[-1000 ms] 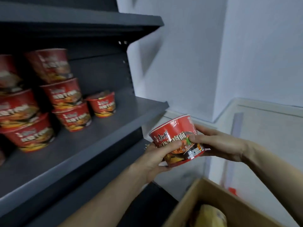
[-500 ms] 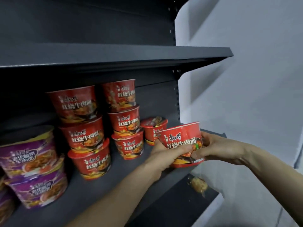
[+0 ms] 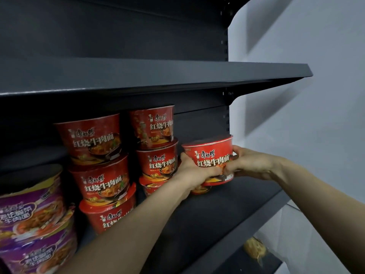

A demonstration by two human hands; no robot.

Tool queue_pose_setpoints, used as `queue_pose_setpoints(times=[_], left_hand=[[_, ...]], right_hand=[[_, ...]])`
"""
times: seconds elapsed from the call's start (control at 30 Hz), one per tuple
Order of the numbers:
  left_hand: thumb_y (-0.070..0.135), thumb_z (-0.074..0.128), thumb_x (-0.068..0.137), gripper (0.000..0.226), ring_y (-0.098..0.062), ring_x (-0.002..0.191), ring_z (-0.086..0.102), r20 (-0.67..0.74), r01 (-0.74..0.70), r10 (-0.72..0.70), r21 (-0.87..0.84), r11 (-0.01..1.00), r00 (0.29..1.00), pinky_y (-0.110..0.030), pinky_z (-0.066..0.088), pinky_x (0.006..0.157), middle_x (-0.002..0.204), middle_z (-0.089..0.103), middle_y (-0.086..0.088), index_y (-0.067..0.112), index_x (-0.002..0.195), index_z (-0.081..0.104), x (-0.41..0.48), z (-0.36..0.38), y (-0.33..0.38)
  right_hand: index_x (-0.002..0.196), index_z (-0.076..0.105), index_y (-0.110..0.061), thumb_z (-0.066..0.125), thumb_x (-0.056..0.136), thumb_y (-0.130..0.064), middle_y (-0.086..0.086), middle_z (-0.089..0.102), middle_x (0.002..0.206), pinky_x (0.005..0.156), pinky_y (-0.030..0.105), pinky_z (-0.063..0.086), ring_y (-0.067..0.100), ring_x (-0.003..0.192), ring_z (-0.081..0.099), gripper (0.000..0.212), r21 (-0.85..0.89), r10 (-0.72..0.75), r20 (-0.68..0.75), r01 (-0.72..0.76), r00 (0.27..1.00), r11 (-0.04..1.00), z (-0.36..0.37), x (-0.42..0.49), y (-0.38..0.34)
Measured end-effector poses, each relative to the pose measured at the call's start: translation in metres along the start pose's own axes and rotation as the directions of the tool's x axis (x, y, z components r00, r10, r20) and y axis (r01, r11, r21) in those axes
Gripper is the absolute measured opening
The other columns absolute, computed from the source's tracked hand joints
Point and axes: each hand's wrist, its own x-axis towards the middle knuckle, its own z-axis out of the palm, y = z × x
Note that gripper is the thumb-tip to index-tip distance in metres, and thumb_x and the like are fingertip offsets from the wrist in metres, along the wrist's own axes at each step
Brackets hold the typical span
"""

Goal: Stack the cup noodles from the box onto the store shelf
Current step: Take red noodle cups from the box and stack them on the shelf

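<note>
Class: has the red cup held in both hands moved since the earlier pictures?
Yes. The held red cup has gone inward over the shelf, to beside the right-hand red stack, above a lone cup.

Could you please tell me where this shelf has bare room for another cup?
Bare shelf board lies right of the held cup, out to the shelf's end, and along the front edge before the red stacks, though the forearms cross there. The left is crowded: red stacks beside purple cups.
</note>
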Motion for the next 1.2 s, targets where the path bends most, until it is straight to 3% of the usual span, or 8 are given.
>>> queue_pose_setpoints(times=[0.1,0.3,0.57,0.87,1.07,1.2], left_hand=[[0.038,0.089,0.061,0.094,-0.015,0.107,0.057,-0.021,0.018,-0.017,0.020,1.000,1.000,-0.031,0.047,0.092,0.119,0.058,0.003,0.020,0.136,0.036,0.019,0.005,0.002],[0.033,0.090,0.061,0.100,-0.023,0.115,0.058,-0.101,0.088,-0.086,0.022,0.996,0.991,-0.045,0.046,0.103,0.125,0.058,-0.004,0.016,0.141,0.033,0.051,0.018,0.008],[0.029,0.090,0.062,0.098,-0.025,0.115,0.059,-0.214,0.151,-0.158,-0.049,0.987,0.964,-0.042,0.048,0.100,0.126,0.059,-0.007,0.011,0.140,0.035,0.071,0.031,0.008],[0.023,0.085,0.071,0.077,-0.028,0.116,0.059,-0.306,0.198,-0.224,-0.115,0.974,0.925,-0.038,0.046,0.096,0.128,0.059,-0.010,0.008,0.134,0.042,0.074,0.034,0.018],[0.022,0.084,0.072,0.059,-0.025,0.103,0.063,-0.291,0.211,-0.236,-0.115,0.971,0.927,-0.036,0.049,0.089,0.120,0.064,-0.010,0.009,0.121,0.054,0.079,0.033,0.018],[0.024,0.084,0.073,0.061,-0.028,0.107,0.063,-0.310,0.229,-0.255,-0.118,0.966,0.916,-0.036,0.049,0.089,0.121,0.064,-0.011,0.008,0.123,0.054,0.083,0.033,0.018]], right_hand=[[0.126,0.044,-0.017,0.057,0.077,0.015,0.010,0.064,0.113,0.093,0.035,0.051,0.024,0.107,0.061,0.060,-0.012,-0.013,-0.021,0.013,1.000,1.000,-0.011,0.022,0.000],[0.135,0.037,-0.015,0.066,0.074,0.012,0.008,0.062,0.118,0.096,0.037,0.050,0.023,0.110,0.060,0.073,0.000,-0.040,0.003,0.040,0.999,0.999,-0.031,0.065,0.017],[0.137,0.034,-0.017,0.071,0.071,0.006,0.004,0.059,0.120,0.102,0.042,0.046,0.021,0.113,0.056,0.079,-0.070,-0.064,0.036,0.066,0.997,0.995,-0.039,0.105,0.030],[0.136,0.034,-0.016,0.071,0.072,0.004,0.005,0.057,0.123,0.102,0.043,0.045,0.024,0.116,0.055,0.077,-0.121,-0.071,0.053,0.077,0.996,0.990,-0.036,0.128,0.026],[0.126,0.038,-0.021,0.073,0.071,0.006,0.004,0.059,0.121,0.101,0.042,0.046,0.023,0.115,0.056,0.070,-0.116,-0.087,0.057,0.093,0.995,0.989,-0.037,0.139,0.030],[0.130,0.038,-0.019,0.075,0.071,0.005,0.005,0.058,0.121,0.102,0.044,0.045,0.024,0.115,0.056,0.074,-0.150,-0.104,0.057,0.111,0.993,0.982,-0.036,0.144,0.029]])
